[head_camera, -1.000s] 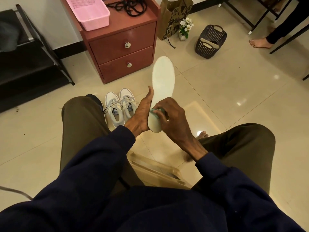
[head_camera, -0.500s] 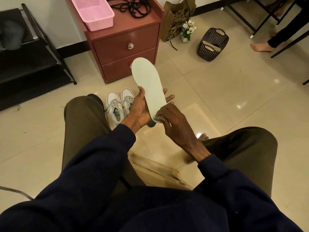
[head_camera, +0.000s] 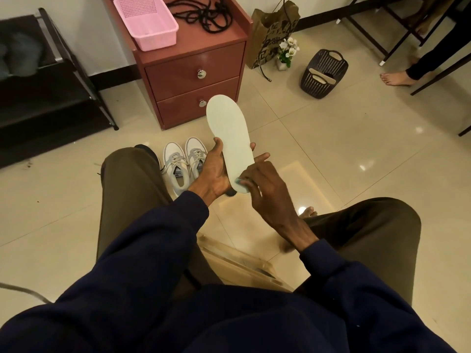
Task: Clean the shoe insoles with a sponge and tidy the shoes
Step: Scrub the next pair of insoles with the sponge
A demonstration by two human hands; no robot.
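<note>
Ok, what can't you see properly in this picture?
Head view:
- sponge: only a greenish corner shows under the right hand.
- insole: its underside faces away, and the left hand covers one edge.
- shoes: the left hand hides one shoe's heel.
- dark basket: what lies inside is too small to tell.

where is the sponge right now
Centre of the head view, the sponge sits under the right hand, pressed on the near end of the insole.
</note>
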